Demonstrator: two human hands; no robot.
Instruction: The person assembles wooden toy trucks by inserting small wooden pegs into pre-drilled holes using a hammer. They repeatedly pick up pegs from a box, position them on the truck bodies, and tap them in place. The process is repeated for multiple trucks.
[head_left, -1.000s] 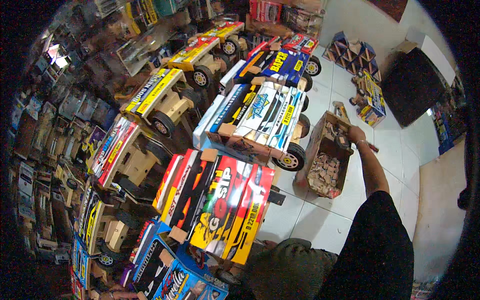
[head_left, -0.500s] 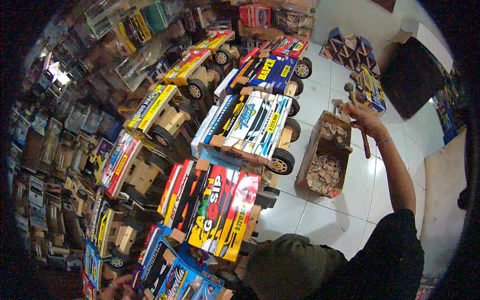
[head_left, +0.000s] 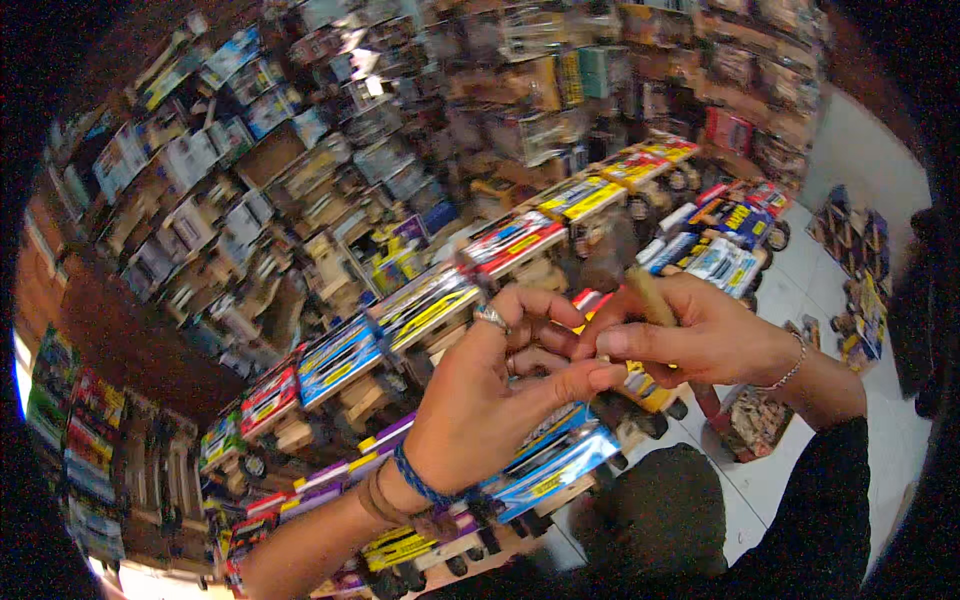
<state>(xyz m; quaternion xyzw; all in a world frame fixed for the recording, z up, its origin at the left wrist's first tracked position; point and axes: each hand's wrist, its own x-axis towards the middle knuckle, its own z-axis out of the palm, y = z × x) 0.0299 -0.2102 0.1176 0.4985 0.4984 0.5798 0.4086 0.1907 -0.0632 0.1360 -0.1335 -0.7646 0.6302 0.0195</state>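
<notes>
My two hands meet in the middle of the view, above the rows of toy trucks. My right hand (head_left: 690, 335) is closed round the wooden handle (head_left: 653, 298) of a hammer, whose reddish end sticks out below the palm; its head is blurred. Its thumb and forefinger also pinch close to my left fingertips. My left hand (head_left: 490, 385) has its fingers curled and its thumb stretched toward the right thumb. A tiny pale bit shows between the fingertips, too small to name. Under the hands lies a blue toy truck (head_left: 560, 475), partly covered by the left hand.
More wooden toy trucks (head_left: 515, 240) with printed panels and black wheels stand in slanting rows. An open box of wood scraps (head_left: 750, 425) sits on the white tiled floor at right. Packed shelves (head_left: 230, 200) fill the left and back. A dark rounded shape (head_left: 665, 500) blocks the lower middle.
The view has swung left. My right hand has come from above the scrap box to the middle, still with the hammer. My left hand has risen from the lower left to meet it.
</notes>
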